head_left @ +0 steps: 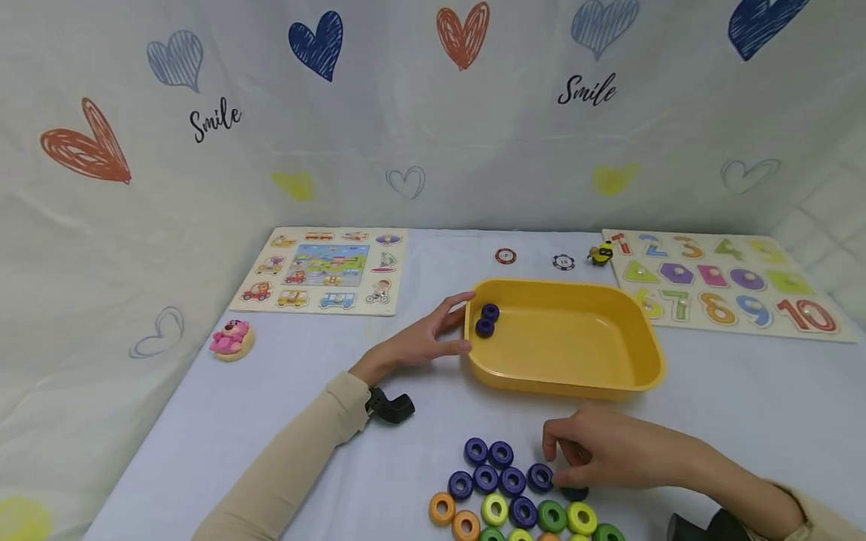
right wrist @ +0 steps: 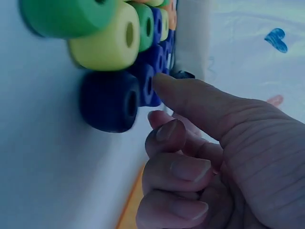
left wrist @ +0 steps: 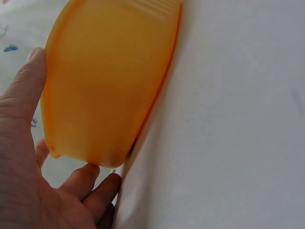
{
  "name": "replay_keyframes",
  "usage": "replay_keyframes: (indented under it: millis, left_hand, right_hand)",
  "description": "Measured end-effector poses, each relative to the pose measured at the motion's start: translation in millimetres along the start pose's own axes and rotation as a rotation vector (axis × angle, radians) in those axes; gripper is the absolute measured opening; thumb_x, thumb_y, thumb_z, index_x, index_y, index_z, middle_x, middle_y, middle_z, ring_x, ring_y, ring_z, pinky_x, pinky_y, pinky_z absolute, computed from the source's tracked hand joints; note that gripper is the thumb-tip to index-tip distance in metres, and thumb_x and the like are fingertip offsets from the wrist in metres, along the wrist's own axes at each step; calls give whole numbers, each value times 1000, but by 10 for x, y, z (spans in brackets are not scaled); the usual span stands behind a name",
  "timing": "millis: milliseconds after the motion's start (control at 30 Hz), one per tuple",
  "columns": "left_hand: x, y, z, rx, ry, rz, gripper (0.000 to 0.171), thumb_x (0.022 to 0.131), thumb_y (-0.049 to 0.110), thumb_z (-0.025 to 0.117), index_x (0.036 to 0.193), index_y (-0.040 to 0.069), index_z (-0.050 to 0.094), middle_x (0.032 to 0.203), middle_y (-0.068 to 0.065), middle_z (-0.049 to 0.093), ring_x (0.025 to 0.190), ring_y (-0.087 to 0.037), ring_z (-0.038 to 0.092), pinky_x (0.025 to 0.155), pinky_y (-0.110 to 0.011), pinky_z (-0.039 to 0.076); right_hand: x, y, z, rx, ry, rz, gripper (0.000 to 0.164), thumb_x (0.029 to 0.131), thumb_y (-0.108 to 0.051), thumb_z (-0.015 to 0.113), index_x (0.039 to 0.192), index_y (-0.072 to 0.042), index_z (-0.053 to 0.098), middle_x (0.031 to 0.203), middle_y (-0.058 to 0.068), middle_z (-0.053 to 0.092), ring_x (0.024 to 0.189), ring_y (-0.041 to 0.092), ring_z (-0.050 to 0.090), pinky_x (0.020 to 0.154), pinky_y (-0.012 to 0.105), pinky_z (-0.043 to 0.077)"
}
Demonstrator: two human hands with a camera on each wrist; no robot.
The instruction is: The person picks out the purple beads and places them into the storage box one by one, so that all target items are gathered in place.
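Note:
A yellow plastic tray point(head_left: 564, 338) stands mid-table with two dark purple rings point(head_left: 485, 327) inside its left end. My left hand point(head_left: 433, 334) rests against the outside of that end, thumb and fingers spread apart along the wall; the left wrist view shows the tray wall point(left wrist: 109, 81) between them. Just above a group of loose rings in front of the tray is my right hand point(head_left: 619, 451), its fingers bent and thumb apart, holding nothing. Its thumb is nearest a purple ring point(head_left: 540, 478). Another dark ring point(right wrist: 109, 101) is partly covered by this hand in the head view.
Green point(head_left: 552, 515), yellow point(head_left: 494, 509) and orange rings point(head_left: 442, 509) lie at the front. Behind are a vehicle puzzle board point(head_left: 399, 259), a number puzzle board point(head_left: 683, 300), two poker chips point(head_left: 506, 256) and a bee figure point(head_left: 600, 253). A pink bear figure point(head_left: 231, 340) sits at left.

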State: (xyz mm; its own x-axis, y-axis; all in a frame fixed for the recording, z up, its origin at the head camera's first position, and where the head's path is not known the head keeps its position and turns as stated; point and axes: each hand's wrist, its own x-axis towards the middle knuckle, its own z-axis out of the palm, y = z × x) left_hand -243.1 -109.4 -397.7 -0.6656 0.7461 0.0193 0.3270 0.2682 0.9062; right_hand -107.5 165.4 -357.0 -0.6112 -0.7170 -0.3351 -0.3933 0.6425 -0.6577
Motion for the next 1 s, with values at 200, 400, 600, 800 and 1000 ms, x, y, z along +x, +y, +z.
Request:
replay_keyframes:
  millis: [200, 400, 600, 800, 1000]
  left_hand:
    - [43, -147, 14, -8, -1, -16, 83, 79, 49, 63, 143, 33, 14, 145, 0, 24, 134, -16, 20, 106, -43, 13]
    - [75, -282, 26, 4, 21, -26, 80, 75, 57, 62, 138, 47, 14, 144, 9, 25, 132, -6, 21, 106, -43, 13]
    - [74, -248, 31, 9, 22, -25, 80, 75, 58, 61, 138, 47, 14, 144, 11, 26, 131, -4, 21, 106, -42, 13]
    - [78, -247, 23, 16, 24, -24, 80, 75, 59, 61, 138, 47, 14, 144, 11, 26, 131, -4, 21, 106, -41, 13]
    - [81, -260, 20, 12, 21, -15, 79, 76, 56, 62, 138, 47, 14, 144, 11, 26, 131, -4, 21, 106, -41, 12]
  right_hand:
    - [-86, 126, 102, 2, 12, 52, 19, 77, -44, 66, 87, -29, 58, 58, -15, 49, 51, -1, 43, 48, 18, 35]
    - [-212, 237, 55, 12, 32, 149, 23, 75, -46, 67, 89, -29, 59, 59, -11, 53, 48, 3, 46, 45, 21, 38]
    - [-377, 469, 2, 125, -2, 65, 20, 80, -36, 66, 96, -26, 61, 68, -12, 55, 58, 2, 50, 49, 21, 41]
    - [-491, 675, -10, 216, -18, -73, 21, 83, -24, 65, 103, -21, 61, 73, -13, 56, 61, 0, 50, 48, 18, 39]
    - [-520, 648, -79, 247, -8, -71, 24, 83, -21, 65, 106, -18, 61, 72, -11, 57, 58, 1, 51, 47, 19, 42]
